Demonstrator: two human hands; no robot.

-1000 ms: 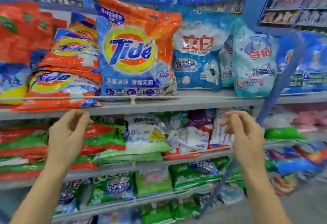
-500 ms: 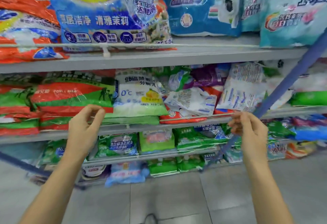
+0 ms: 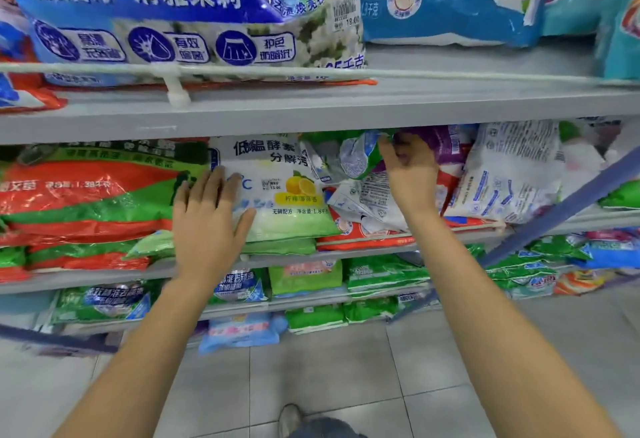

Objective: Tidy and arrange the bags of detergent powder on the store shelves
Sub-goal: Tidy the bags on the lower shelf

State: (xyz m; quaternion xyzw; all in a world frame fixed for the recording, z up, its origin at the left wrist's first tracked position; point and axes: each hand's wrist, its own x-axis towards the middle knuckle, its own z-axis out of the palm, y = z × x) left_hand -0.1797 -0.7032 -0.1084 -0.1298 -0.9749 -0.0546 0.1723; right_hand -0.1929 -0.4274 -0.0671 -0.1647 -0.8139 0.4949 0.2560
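**Lemon detergent bag (image 3: 284, 195) under the left hand**

The left hand (image 3: 207, 226) lies flat on the white-and-green bag's left edge, fingers straight and released. The right hand (image 3: 412, 174) reaches into the jumbled bags just beside it, fingertips at the top of a green-and-white bag (image 3: 346, 157), before a purple bag (image 3: 446, 147); whether it grasps one I cannot tell. All sit on the middle shelf (image 3: 86, 278), with red-and-green bags (image 3: 86, 195) stacked to the left. The upper shelf (image 3: 311, 108) carries blue bags (image 3: 156, 5).

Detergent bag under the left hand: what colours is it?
The lemon detergent bag is white fading to pale green, best in head view.
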